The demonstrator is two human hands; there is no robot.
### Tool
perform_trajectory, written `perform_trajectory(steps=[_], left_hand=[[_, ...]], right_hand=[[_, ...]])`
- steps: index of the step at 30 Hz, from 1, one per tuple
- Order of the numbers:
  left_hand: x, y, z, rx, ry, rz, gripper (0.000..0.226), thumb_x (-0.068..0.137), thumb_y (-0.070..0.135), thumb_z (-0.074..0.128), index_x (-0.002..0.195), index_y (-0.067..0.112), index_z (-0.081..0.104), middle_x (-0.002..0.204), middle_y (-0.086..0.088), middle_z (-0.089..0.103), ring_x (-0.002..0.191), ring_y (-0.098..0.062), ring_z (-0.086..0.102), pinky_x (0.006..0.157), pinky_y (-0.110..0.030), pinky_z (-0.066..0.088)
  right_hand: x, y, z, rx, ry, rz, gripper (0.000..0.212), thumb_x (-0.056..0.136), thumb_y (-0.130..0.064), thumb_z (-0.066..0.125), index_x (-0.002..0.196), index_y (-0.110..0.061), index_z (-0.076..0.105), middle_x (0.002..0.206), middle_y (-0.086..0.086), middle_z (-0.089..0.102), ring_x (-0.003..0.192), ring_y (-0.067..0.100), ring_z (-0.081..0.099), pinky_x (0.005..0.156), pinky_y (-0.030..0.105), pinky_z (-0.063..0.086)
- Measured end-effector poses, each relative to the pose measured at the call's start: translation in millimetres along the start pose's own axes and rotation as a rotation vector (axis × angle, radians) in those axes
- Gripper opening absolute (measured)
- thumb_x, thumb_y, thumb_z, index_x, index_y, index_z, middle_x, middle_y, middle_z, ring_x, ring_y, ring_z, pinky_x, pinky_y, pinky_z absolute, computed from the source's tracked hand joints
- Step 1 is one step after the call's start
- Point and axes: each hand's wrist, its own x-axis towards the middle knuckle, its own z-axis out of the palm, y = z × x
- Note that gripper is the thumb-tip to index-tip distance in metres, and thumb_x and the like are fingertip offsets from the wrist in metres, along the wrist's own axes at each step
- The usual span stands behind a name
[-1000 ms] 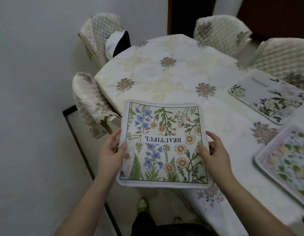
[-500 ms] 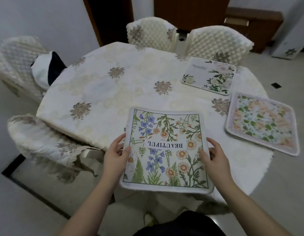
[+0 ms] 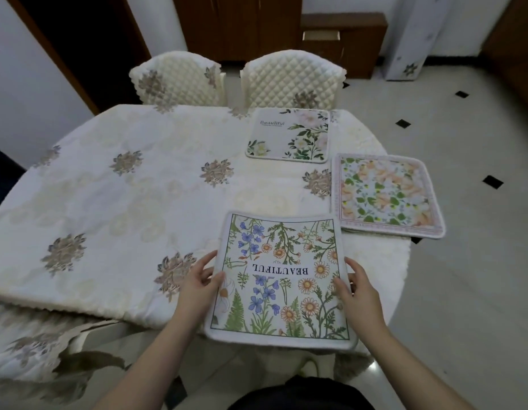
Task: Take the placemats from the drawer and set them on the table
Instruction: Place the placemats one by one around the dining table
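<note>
A white placemat (image 3: 282, 279) printed with blue and orange wildflowers and the upside-down word BEAUTIFUL is at the table's near edge, its near part overhanging. My left hand (image 3: 199, 287) grips its left edge, thumb on top. My right hand (image 3: 357, 291) grips its right edge the same way. Two other placemats lie flat on the table (image 3: 123, 202): a white one with pale roses (image 3: 289, 137) at the far right and a peach-flowered one (image 3: 385, 195) on the right edge.
The table wears a cream cloth with brown flower patches. Two quilted cream chairs (image 3: 292, 79) stand at its far side and another chair (image 3: 34, 344) at the near left. A tiled floor (image 3: 470, 261) opens to the right, with a wooden cabinet (image 3: 342, 34) behind.
The view has swung right along the table. Both hands have carried the wildflower placemat rightward, closer to the two laid mats, and its far part is now over the tabletop.
</note>
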Motion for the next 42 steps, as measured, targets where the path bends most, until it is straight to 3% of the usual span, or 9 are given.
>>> perform_trajectory(steps=[5,13,18,21,26,29,36,40,42], left_hand=[[18.0,-0.6,11.5,-0.010,-0.011,-0.047,0.044,0.096,0.017,0.064,0.124,0.050,0.055,0.101,0.003,0.078,0.086,-0.023,0.076,0.077,-0.050,0.061],[55.8,-8.9,8.5,-0.119,-0.069,-0.105,0.044,0.097,0.008,0.061,0.133,0.032,0.056,0.100,-0.007,0.078,0.087,-0.029,0.076,0.075,-0.051,0.061],[85.2,-27.5,-3.3,-0.017,-0.105,-0.114,0.042,0.096,0.009,0.061,0.125,0.038,0.057,0.100,-0.004,0.077,0.085,-0.021,0.076,0.073,-0.042,0.062],[100.8,-38.5,-11.3,0.088,-0.119,-0.076,0.041,0.093,0.013,0.066,0.123,0.040,0.059,0.106,-0.005,0.074,0.087,-0.018,0.074,0.078,-0.048,0.061],[110.3,-40.3,-17.1,0.255,-0.135,-0.003,0.041,0.092,0.017,0.067,0.128,0.034,0.059,0.087,0.006,0.071,0.079,-0.015,0.068,0.076,-0.042,0.059],[117.3,-43.8,-21.1,0.343,-0.154,0.054,0.040,0.091,0.017,0.066,0.129,0.030,0.060,0.071,0.005,0.065,0.067,-0.013,0.061,0.072,-0.035,0.056],[123.0,-47.1,-30.7,0.461,-0.205,0.155,0.040,0.090,0.017,0.070,0.128,0.024,0.061,0.076,-0.001,0.066,0.065,-0.011,0.059,0.073,-0.035,0.056],[120.1,-50.1,-33.0,0.465,-0.208,0.159,0.041,0.090,0.017,0.071,0.129,0.022,0.061,0.084,0.006,0.066,0.066,-0.005,0.059,0.063,-0.009,0.044],[119.7,-49.7,-32.6,0.484,-0.204,0.168,0.042,0.090,0.018,0.072,0.130,0.023,0.061,0.085,0.007,0.066,0.068,-0.005,0.060,0.062,-0.009,0.043]], right_hand=[[17.5,4.6,7.7,-0.031,-0.009,0.035,0.046,0.101,-0.025,0.050,0.144,-0.032,0.035,0.099,-0.014,0.064,0.080,0.004,0.064,0.056,0.018,0.045],[36.6,5.1,26.3,-0.051,0.020,0.101,0.047,0.102,-0.021,0.048,0.146,-0.031,0.035,0.112,-0.003,0.065,0.082,0.006,0.064,0.048,0.009,0.043],[38.5,5.8,51.1,-0.120,0.067,0.159,0.048,0.102,-0.019,0.046,0.147,-0.030,0.034,0.119,0.001,0.060,0.081,0.008,0.064,0.064,0.029,0.056],[44.1,5.1,59.8,-0.183,0.131,0.199,0.051,0.099,-0.014,0.048,0.148,-0.022,0.037,0.132,0.008,0.057,0.081,0.013,0.063,0.065,0.027,0.052],[51.8,4.7,72.8,-0.239,0.212,0.236,0.053,0.094,-0.007,0.052,0.146,-0.014,0.041,0.113,0.007,0.045,0.077,0.012,0.056,0.072,0.035,0.055],[53.1,8.0,77.5,-0.271,0.222,0.234,0.054,0.096,-0.008,0.049,0.148,-0.013,0.038,0.127,0.012,0.045,0.094,0.024,0.059,0.086,0.038,0.052],[49.1,16.4,77.0,-0.372,0.187,0.134,0.053,0.099,-0.009,0.043,0.151,-0.010,0.031,0.138,0.012,0.041,0.117,0.027,0.051,0.102,0.040,0.044],[46.5,22.3,73.0,-0.492,0.177,0.085,0.051,0.098,-0.009,0.045,0.149,-0.010,0.036,0.141,0.011,0.047,0.125,0.027,0.044,0.106,0.038,0.036],[44.8,25.3,71.3,-0.619,0.174,0.064,0.051,0.097,-0.011,0.048,0.147,-0.011,0.039,0.141,0.010,0.050,0.124,0.029,0.044,0.102,0.040,0.036]])
